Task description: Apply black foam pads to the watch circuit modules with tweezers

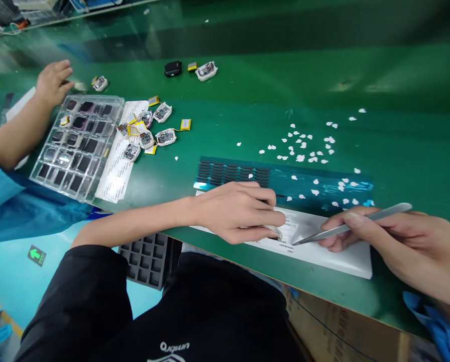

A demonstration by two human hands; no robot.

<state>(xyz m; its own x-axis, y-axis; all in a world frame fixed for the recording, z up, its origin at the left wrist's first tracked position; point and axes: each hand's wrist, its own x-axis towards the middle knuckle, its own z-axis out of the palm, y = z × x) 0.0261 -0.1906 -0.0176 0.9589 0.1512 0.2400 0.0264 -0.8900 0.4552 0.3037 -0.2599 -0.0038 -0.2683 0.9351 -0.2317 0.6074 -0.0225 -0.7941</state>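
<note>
- While my right hand grips the metal tweezers, tips close together over the white printed sheet, my left hand pinches a small pale-rimmed part over that same sheet.
- I'd best hold that part steady and bring the tips in gently, at a low angle.
- Its visible edge looks curved and whitish; my fingers hide the rest.

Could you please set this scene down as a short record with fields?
Left hand: holds a pale part, mostly hidden
Right hand: holds tweezers, tips over the white sheet
Blue film: beyond the white sheet, bearing dark strips
White bits: scattered on film and green bench
Open cases: most clustered right of the clear tray
Co-worker's hand: near the clear tray's far edge
</note>
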